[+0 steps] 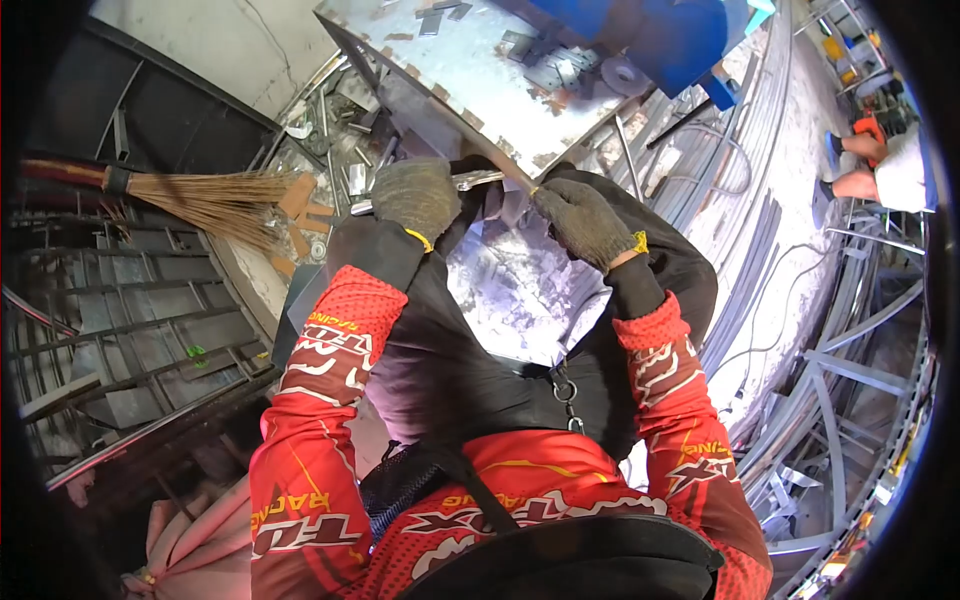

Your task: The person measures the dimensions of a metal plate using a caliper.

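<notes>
My left hand (415,195), in a grey knit glove, is closed around a shiny metal tool (470,181) that looks like a wrench, held just below the edge of a metal sheet (470,70). My right hand (583,220), also gloved, rests near the sheet's lower edge, fingers curled; whether it grips anything I cannot tell. Both arms wear red sleeves with white lettering. My knees in dark trousers (450,360) are under the hands.
A broom (200,195) lies at the left above a metal grid frame (130,330). Metal offcuts (340,140) litter the floor. A blue machine part (660,35) sits on the sheet. Steel rods and frames (800,400) lie at right. Another person's hands (870,165) work at far right.
</notes>
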Demonstrator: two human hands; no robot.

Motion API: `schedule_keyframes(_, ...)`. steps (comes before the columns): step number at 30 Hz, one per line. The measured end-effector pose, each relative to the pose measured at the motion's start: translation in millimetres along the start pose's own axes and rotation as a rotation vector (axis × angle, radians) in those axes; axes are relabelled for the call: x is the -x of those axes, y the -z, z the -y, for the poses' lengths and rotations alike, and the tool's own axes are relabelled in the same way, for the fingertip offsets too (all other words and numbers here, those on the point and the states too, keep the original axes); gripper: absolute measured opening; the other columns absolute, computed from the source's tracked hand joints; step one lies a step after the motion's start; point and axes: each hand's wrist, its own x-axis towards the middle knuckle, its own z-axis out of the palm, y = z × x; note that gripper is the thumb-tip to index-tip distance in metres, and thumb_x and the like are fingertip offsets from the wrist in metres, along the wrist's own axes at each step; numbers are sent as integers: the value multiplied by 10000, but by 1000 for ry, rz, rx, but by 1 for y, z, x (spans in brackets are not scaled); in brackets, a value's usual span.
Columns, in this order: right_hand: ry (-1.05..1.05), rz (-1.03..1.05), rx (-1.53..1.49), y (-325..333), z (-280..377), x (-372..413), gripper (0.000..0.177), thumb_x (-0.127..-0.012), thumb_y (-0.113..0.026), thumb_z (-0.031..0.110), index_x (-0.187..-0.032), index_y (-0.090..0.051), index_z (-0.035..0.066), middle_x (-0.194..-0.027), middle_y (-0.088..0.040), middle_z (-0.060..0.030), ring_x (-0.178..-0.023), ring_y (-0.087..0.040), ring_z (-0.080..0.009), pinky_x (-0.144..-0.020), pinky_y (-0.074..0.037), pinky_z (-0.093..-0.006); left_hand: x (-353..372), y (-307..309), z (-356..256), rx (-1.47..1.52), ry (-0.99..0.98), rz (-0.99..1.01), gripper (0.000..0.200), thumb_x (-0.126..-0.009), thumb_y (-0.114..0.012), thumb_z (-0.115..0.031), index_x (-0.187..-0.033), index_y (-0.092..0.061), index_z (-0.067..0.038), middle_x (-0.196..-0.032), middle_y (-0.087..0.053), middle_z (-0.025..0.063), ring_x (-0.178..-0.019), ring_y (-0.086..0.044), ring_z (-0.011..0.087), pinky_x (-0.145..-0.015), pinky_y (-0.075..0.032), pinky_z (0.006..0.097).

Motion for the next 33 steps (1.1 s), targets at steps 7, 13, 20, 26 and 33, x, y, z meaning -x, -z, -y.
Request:
schedule_keyframes(7, -90, -36, 97, 10, -2, 47, 387, -1042, -553, 368, -1011, -637, -8, -865, -626, -223, -765, -590, -404, -710, -458, -471, 3, -1, 3, -23, -46, -1, 224, -784, -711, -262, -943, -775, -118, -938, -749, 157, -947, -721, 381, -815, -560, 520)
schedule_keyframes(13, 166, -187, 178, -15, 1, 3, 367, -1049, -548, 344, -1011, -631, -11, -884, -619, -257, -828, -621, -433, -730, -470, -482, 2, 11, 2, -32, -35, -9, 230, -798, -704, -292, -944, -760, -123, -945, -748, 154, -938, -717, 389, -822, -561, 520)
schedule_keyframes(20, -110, -232, -357, 5, 10, 32, 355, -1059, -589, 367, -1054, -672, 22, -748, -589, -20, -638, -538, -109, -571, -436, -312, -12, 12, 11, 29, -65, 53, 322, -805, -704, -374, -967, -748, -99, -967, -741, 197, -957, -709, 408, -858, -562, 513)
schedule_keyframes(26, -265, -349, -545, -11, -9, 66, 316, -1068, -587, 355, -1066, -674, 52, -708, -535, 42, -581, -474, -42, -497, -375, -236, -21, 35, 14, -3, -167, 281, 379, -799, -636, -351, -989, -794, -63, -1036, -754, 231, -1003, -730, 413, -914, -568, 533)
schedule_keyframes(33, -247, -260, -454, -21, 1, 76, 337, -1078, -567, 378, -1045, -647, 53, -685, -524, 25, -561, -479, -61, -499, -407, -264, -43, 48, 3, -129, -292, 416, 421, -807, -610, -406, -960, -784, -55, -978, -738, 255, -957, -718, 437, -870, -574, 515)
